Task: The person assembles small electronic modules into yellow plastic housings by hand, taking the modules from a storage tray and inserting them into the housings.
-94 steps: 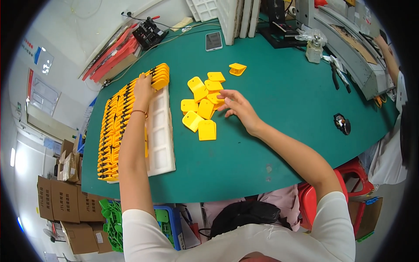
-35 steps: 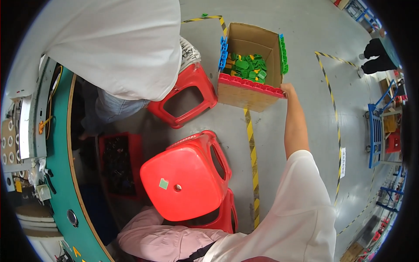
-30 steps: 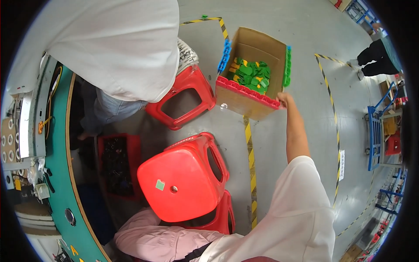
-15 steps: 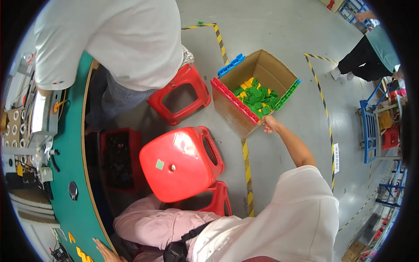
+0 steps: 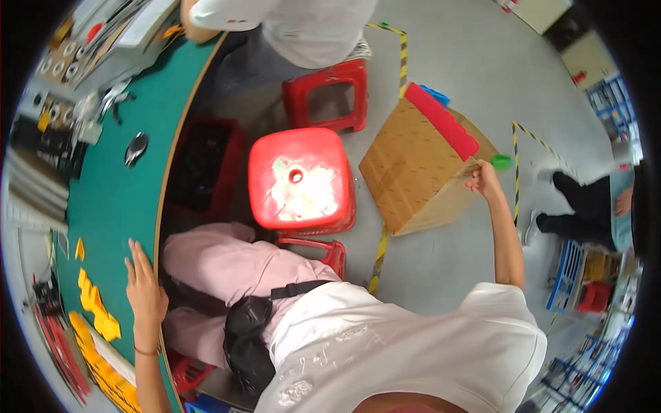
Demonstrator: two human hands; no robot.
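In the head view, the right hand (image 5: 484, 180) at the right centre of the frame is clenched on the rim of a tilted cardboard box (image 5: 413, 168); the box's inside is turned away and hidden, with only a red strip (image 5: 442, 122) along its top edge and a small green piece (image 5: 502, 162) by the fingers showing. The left hand (image 5: 143, 288) at lower left lies flat and released on the edge of the green table (image 5: 117, 199), grasping nothing, near yellow plastic parts (image 5: 96, 310). A red stool (image 5: 301, 179) stands centre frame.
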